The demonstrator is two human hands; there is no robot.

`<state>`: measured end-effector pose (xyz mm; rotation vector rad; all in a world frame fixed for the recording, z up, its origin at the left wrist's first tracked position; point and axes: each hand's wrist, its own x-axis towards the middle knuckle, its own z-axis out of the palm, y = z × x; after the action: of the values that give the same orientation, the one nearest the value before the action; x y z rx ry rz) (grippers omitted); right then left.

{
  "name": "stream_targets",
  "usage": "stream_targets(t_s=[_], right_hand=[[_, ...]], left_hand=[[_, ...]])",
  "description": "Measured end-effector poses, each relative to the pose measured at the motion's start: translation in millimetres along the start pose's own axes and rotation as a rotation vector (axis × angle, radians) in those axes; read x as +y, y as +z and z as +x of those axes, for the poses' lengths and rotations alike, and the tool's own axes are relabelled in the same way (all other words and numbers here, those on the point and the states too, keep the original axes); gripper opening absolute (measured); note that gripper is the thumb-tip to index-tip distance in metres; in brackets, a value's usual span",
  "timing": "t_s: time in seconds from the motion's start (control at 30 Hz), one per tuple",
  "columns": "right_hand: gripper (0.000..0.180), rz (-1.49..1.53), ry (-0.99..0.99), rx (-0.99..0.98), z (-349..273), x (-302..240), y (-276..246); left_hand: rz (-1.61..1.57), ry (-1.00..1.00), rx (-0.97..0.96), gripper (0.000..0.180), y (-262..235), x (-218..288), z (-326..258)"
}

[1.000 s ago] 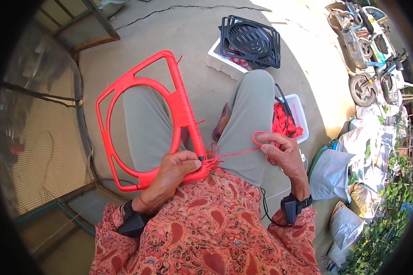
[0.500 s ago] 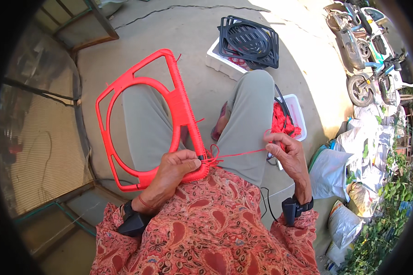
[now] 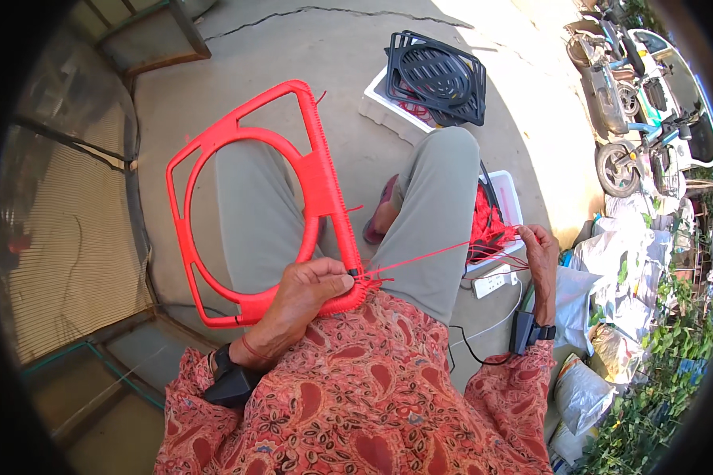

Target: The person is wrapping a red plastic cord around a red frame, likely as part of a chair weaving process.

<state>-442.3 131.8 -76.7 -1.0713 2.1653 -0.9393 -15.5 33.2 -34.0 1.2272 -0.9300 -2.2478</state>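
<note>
A red-wrapped frame (image 3: 319, 184) with a round opening lies tilted across my lap, mostly over the left thigh. My left hand (image 3: 309, 294) is closed on its lower right corner, thumb pressed next to a short dark stretch where the wrapping stops. From that corner a thin red cord (image 3: 428, 257) runs taut to my right hand (image 3: 540, 252), which pinches it out past my right knee. Loose red ends hang by the corner. Just left of my right hand, a bundle of red cord (image 3: 487, 226) sits in a white plastic tub (image 3: 513, 190).
Ahead of my right knee, flat black frames (image 3: 440, 75) lie on a white foam box (image 3: 380, 109). A white power strip (image 3: 495, 281) with cables is beside the tub. Filled sacks (image 3: 585, 396), plants and parked scooters (image 3: 618, 166) line the right side; a mesh panel (image 3: 79, 253) stands left.
My right hand has moved outward to the right, drawing the cord longer and straight; the loop near the corner has pulled in. My left hand stays at the frame's corner.
</note>
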Motion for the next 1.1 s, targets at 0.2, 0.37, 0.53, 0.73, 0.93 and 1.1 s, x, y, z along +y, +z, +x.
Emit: stream_targets(t_s=[0.2, 0.37, 0.53, 0.73, 0.93, 1.1], right_hand=[[0.021, -0.345, 0.043, 0.368, 13.4, 33.1, -8.0], [0.023, 0.373, 0.182, -0.302, -43.7, -121.4, 59.8], [0.021, 0.164, -0.146, -0.594, -77.1, -143.9, 110.2], [0.018, 0.246, -0.069, -0.616, -70.7, -134.1, 87.0], [0.017, 0.257, 0.099, -0.362, -67.1, -107.8, 42.9], [0.017, 0.262, 0.128, -0.351, -66.4, -86.3, 44.2]], left_hand=[[0.028, 0.001, -0.036, 0.011, 1.9, 0.7, 4.6], [-0.007, -0.014, -0.012, 0.011, -0.3, 2.8, 0.1], [-0.01, -0.006, -0.053, 0.011, 1.4, 4.7, 1.5], [-0.024, 0.009, -0.035, 0.011, -1.0, 4.4, -1.9], [-0.034, 0.005, -0.012, 0.013, 3.5, 7.4, -3.3], [0.01, -0.023, -0.022, 0.013, 5.3, 8.2, -2.1]])
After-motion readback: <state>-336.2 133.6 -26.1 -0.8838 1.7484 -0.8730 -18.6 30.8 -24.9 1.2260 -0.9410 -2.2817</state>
